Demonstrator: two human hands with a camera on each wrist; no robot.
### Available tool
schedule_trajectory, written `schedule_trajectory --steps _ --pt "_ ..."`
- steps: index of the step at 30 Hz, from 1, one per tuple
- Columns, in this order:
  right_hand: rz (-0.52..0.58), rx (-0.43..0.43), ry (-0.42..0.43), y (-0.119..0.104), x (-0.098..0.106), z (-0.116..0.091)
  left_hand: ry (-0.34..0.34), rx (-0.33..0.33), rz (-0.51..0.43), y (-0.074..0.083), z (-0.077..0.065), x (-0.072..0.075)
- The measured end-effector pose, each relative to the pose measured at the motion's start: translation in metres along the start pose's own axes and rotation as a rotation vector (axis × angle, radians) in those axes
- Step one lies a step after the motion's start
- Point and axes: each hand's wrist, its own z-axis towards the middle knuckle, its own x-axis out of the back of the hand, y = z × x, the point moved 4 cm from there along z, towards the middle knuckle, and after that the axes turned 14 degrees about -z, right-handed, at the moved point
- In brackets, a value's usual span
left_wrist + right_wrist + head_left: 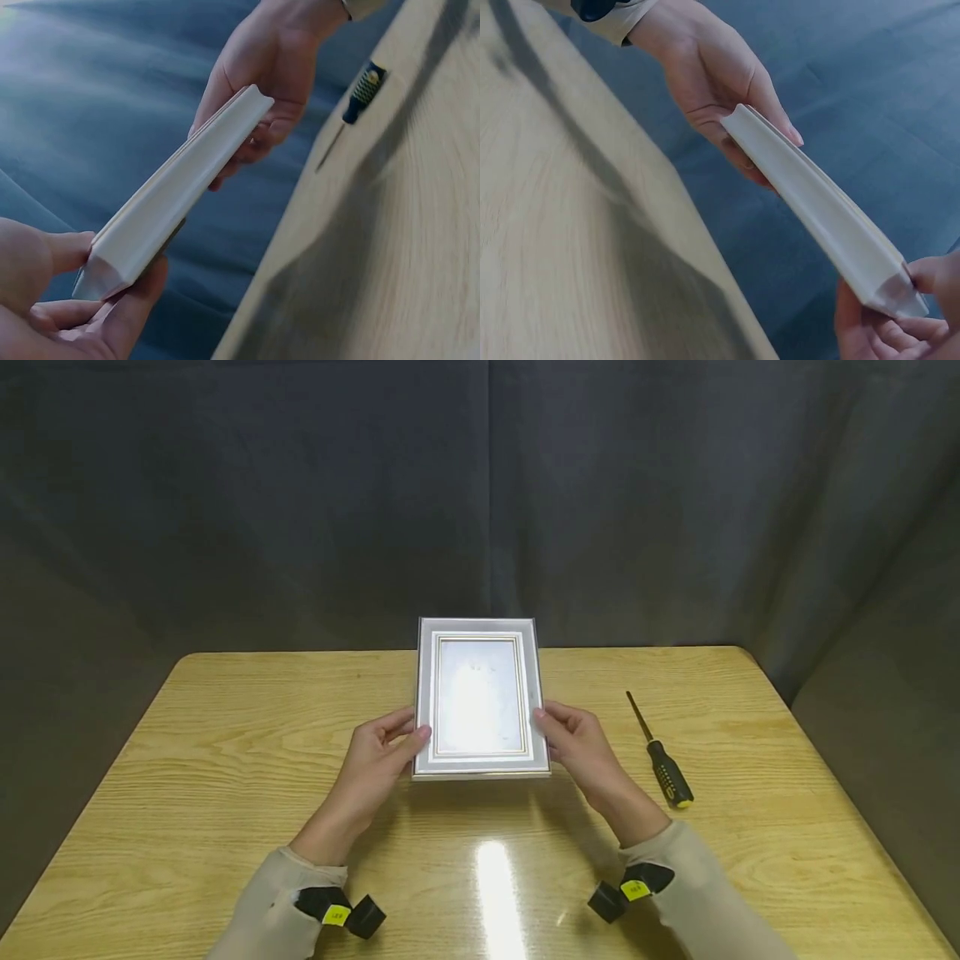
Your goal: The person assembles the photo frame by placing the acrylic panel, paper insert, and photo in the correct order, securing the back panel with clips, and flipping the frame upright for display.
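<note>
Both hands hold a white picture frame (480, 767) up above the table, its front with a thin gold inner line facing the head camera. My left hand (377, 758) grips its left edge near the lower corner, thumb on the front and fingers behind. On the opposite edge, my right hand (587, 754) pinches it the same way. Light glares off the middle of the frame. Both wrist views show its thick white bottom side (180, 180) edge-on, with a gap between it and the table.
A screwdriver (669, 777) with a black and yellow handle lies on the wooden table (225, 760) to the right of the right hand, shaft pointing away. Behind the table hangs a dark curtain (300, 510). Each sleeve carries a black wrist camera (366, 917).
</note>
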Motion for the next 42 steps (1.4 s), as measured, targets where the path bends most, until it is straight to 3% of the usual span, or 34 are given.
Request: schedule_trajectory --steps 13,26,42 --pt "-0.094 -0.021 -0.007 0.019 -0.005 0.008 0.003 0.045 0.103 -0.025 0.01 0.006" --pt "-0.222 -0.032 -0.012 0.027 -0.006 0.009 -0.002 0.04 0.117 -0.033 0.012 0.006" --pt "-0.321 -0.074 -0.019 0.038 -0.007 0.012 -0.071 0.07 0.169 -0.042 0.012 0.005"
